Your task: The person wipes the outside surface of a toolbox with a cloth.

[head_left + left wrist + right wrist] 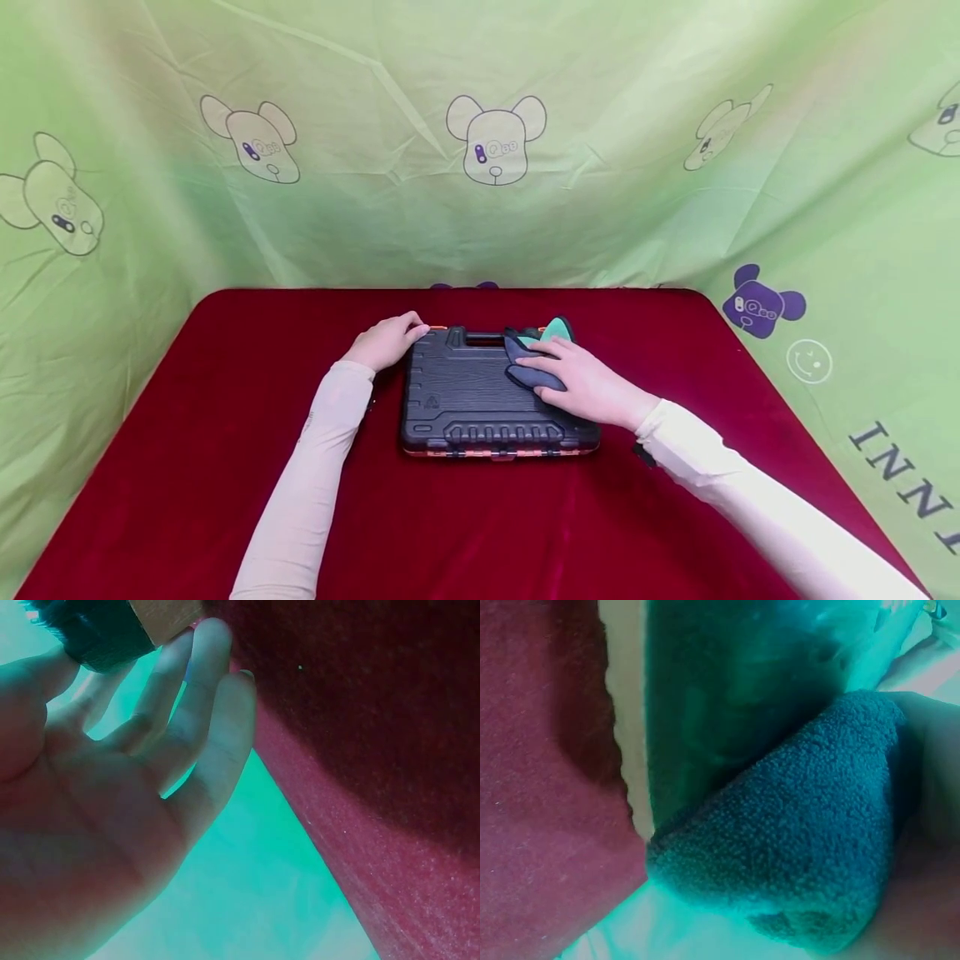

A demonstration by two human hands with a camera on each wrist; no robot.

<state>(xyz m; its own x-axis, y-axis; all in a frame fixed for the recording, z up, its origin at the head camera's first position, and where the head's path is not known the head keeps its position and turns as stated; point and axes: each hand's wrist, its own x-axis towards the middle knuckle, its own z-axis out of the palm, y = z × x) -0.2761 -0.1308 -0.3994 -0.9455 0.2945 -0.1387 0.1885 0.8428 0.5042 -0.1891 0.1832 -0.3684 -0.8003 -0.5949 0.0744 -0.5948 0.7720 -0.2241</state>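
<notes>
A black plastic tool case point(465, 392) with orange edging lies flat on the red cloth, its carry handle on the far side. At its far left corner my left hand point(384, 342) holds the case; in the left wrist view the corner sits between thumb and fingertips. My right hand point(581, 379) grips a folded cleaning cloth point(534, 377), dark grey with a green side, against the right part of the lid. Close up in the right wrist view, the fuzzy cloth point(780, 825) bunches under the palm and reaches the case's edge.
The table's red velvet cover point(225, 467) surrounds the case on all sides. A green curtain point(360, 225) printed with bear heads hangs behind the table and along both sides.
</notes>
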